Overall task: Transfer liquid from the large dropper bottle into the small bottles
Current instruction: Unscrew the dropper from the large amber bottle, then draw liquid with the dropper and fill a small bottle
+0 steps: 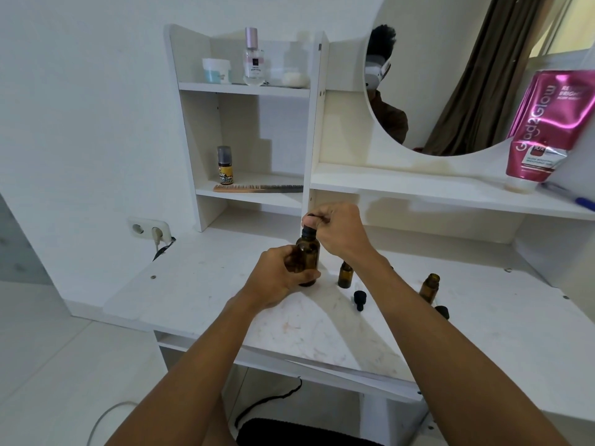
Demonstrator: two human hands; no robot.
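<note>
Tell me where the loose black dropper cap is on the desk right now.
In the head view, the loose dropper cap lies on the desk top, right of centre, just in front of the nearer small amber bottle and beside the right forearm.

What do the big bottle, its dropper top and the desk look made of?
Big bottle: likely amber glass, brown and see-through with a gloss. Dropper top: black, probably a rubber bulb on a plastic collar, mostly hidden by the right hand. Desk: white laminated board, matte and scuffed.
</note>
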